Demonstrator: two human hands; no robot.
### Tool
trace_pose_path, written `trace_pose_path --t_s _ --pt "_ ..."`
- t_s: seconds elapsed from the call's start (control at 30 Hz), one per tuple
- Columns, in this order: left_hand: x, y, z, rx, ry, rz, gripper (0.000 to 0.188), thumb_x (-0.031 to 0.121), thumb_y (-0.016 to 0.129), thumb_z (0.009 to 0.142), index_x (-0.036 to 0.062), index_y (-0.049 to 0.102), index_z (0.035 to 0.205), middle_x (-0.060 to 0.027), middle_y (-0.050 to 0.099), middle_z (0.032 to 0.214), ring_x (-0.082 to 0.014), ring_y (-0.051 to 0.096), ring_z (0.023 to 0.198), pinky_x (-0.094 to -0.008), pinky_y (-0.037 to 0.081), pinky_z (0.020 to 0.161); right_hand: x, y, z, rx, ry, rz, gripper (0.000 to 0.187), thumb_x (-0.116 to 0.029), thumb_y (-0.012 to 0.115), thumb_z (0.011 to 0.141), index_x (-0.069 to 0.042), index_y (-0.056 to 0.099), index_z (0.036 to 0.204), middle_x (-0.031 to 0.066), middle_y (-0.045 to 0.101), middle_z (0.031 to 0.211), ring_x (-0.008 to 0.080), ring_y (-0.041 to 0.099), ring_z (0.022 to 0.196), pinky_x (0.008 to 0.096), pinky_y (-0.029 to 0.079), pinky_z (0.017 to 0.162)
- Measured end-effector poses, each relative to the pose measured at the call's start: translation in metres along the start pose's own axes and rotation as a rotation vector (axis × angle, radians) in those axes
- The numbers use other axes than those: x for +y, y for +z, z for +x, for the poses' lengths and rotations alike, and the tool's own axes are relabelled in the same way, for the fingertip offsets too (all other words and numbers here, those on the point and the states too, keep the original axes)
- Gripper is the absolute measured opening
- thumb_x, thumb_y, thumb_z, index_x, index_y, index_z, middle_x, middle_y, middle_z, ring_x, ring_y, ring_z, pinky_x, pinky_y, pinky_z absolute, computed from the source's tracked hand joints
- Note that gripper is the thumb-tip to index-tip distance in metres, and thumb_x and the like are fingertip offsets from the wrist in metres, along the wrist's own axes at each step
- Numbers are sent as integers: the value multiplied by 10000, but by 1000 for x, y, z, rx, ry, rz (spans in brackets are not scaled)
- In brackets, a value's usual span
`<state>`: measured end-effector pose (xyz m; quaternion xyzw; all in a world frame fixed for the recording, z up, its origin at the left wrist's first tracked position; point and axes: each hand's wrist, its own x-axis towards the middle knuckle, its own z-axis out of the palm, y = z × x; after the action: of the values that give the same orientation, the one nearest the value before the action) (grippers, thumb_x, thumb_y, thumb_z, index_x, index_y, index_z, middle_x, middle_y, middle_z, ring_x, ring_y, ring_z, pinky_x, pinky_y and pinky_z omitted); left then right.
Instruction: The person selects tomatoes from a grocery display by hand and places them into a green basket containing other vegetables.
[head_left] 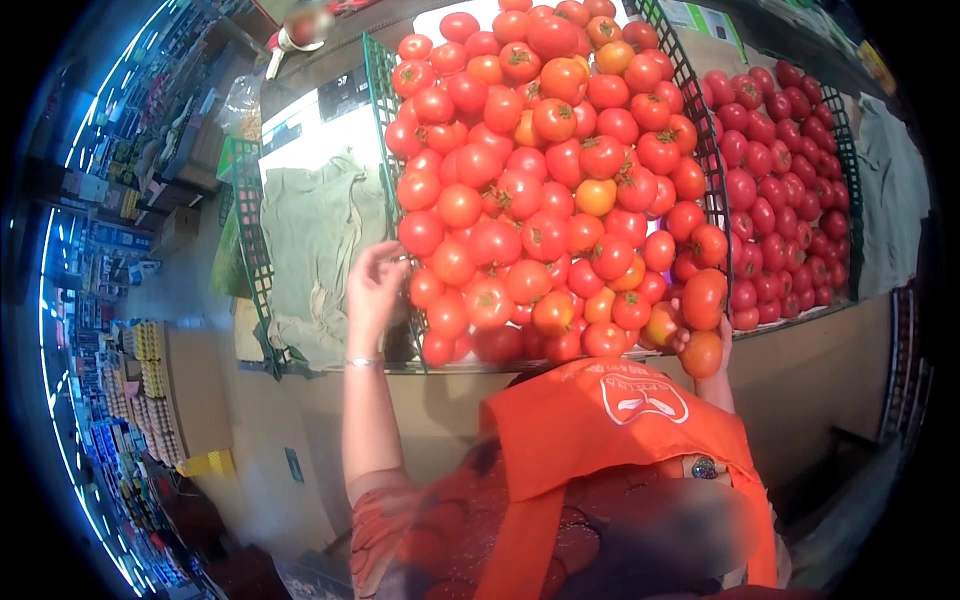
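Observation:
A broad heap of red tomatoes [520, 190], a few of them orange-tinged, fills the middle bin in front of me. My left hand [378, 275] is at the bin's left side, next to the green plastic grid divider [385, 130]. Its fingers are loosely bent and somewhat apart, with nothing seen in them. At the near right corner of the heap, my right hand [724, 348] is closed around tomatoes. A large red tomato [704, 300] and an orange-red tomato [701, 354] show in front of it and hide most of its fingers.
Beyond a second grid divider [700, 100] on the right lie darker pink tomatoes [765, 200]. A grey-green cloth [320, 240] covers the left section; another cloth [890, 190] hangs far right. Egg trays [150, 400] are stacked at the left, near store shelves. My orange apron [560, 430] meets the bin's near edge.

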<state>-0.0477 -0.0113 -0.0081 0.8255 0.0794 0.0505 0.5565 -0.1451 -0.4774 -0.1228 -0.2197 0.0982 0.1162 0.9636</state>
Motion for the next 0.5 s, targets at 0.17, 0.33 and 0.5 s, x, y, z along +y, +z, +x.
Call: trace_pose_path --t_s 0.17,0.33,0.5 --pt "3 47 -20 -81 358 441 394 22 672 700 21 536 1069 -124 578 974 -251 579 835 -311 484 729 -4 6 -1 82 15 46 595 -449 387 884 -43 328 1315 185 434 1286 223 547 700 351 445 570" --pt "21 79 4 -236 672 707 593 91 698 651 56 469 1197 -133 504 1115 -301 485 1011 -386 403 860 -1 15 0 94 -12 46 570 -434 403 881 -47 352 1297 182 452 1266 223 546 687 364 451 574" --pt "21 86 27 -385 636 692 597 101 702 624 102 484 1180 -132 519 1045 -309 501 992 -391 417 856 4 18 -12 40 -86 -98 609 -425 460 851 -6 361 1281 174 447 1263 212 537 718 351 468 580"
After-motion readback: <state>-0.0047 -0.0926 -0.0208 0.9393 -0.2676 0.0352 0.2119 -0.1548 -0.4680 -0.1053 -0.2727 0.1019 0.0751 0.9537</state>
